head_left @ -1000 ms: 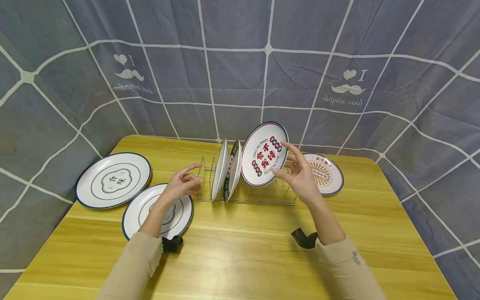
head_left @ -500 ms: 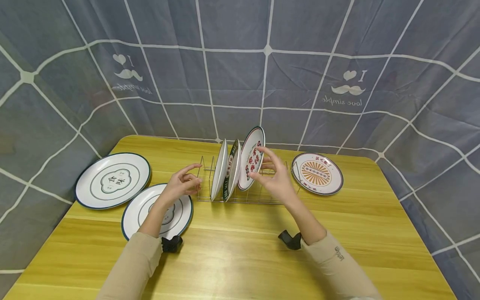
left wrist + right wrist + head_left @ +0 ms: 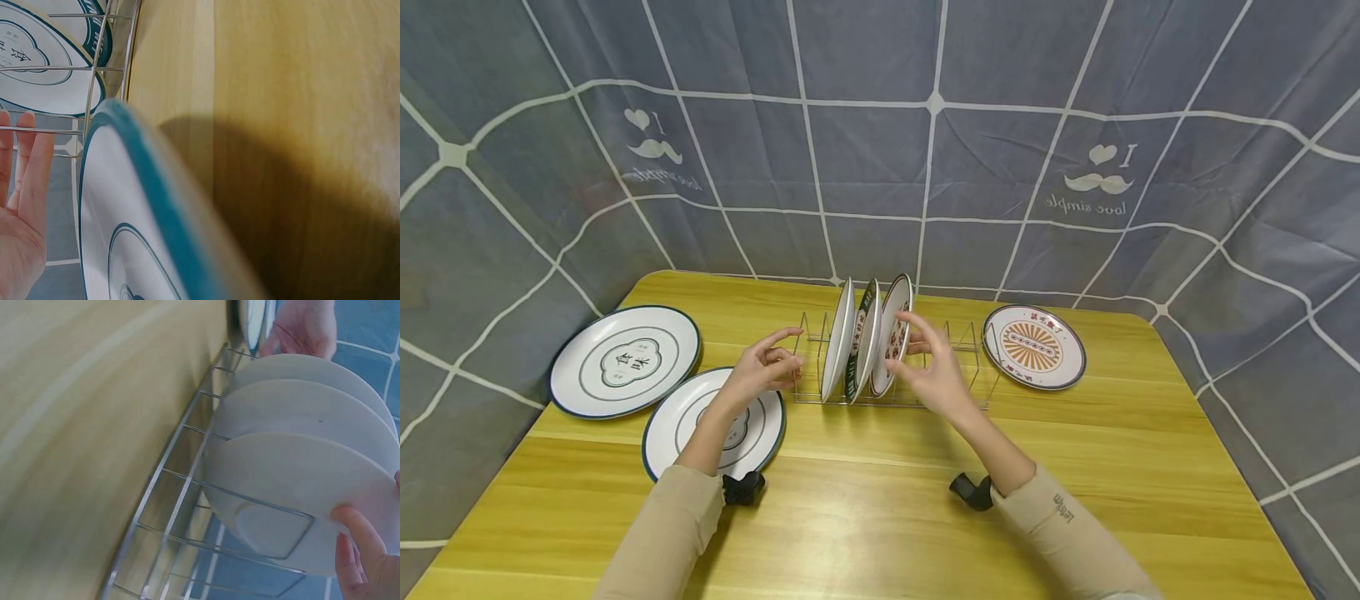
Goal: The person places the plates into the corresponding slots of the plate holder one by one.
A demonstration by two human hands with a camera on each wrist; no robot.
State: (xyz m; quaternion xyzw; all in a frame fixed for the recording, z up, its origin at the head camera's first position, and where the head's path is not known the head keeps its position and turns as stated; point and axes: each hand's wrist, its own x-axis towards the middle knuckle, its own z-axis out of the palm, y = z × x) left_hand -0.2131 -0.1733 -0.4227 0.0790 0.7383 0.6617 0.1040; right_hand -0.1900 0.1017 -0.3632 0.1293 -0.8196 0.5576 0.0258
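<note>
A silver wire dish rack (image 3: pixel 164 469) stands on the table and holds several plates on edge. My left hand (image 3: pixel 762 365) grips its left end, fingertips behind the wire in the left wrist view. My right hand (image 3: pixel 934 373) pinches a small plate (image 3: pixel 886 333) with red lettering, thumb on one face. That plate stands nearly upright, its lower edge down among the wires. Directly left of it is a plate with a dark green patterned rim (image 3: pixel 862 346), then a white plate (image 3: pixel 837 346), both leaning slightly. The right part of the rack bears no plates.
Two large blue-rimmed plates (image 3: pixel 666 317) (image 3: pixel 94 212) lie on the left, the nearer one under my left forearm. Right of the rack lies a plate with an orange sunburst (image 3: pixel 1034 347). A grey curtain with white lines (image 3: pixel 880 150) hangs close behind the wooden table (image 3: pixel 865 517).
My right hand has moved left and down with the red-lettered plate, turning it from facing me to nearly edge-on and lowering it into the rack. My left hand has stayed in place.
</note>
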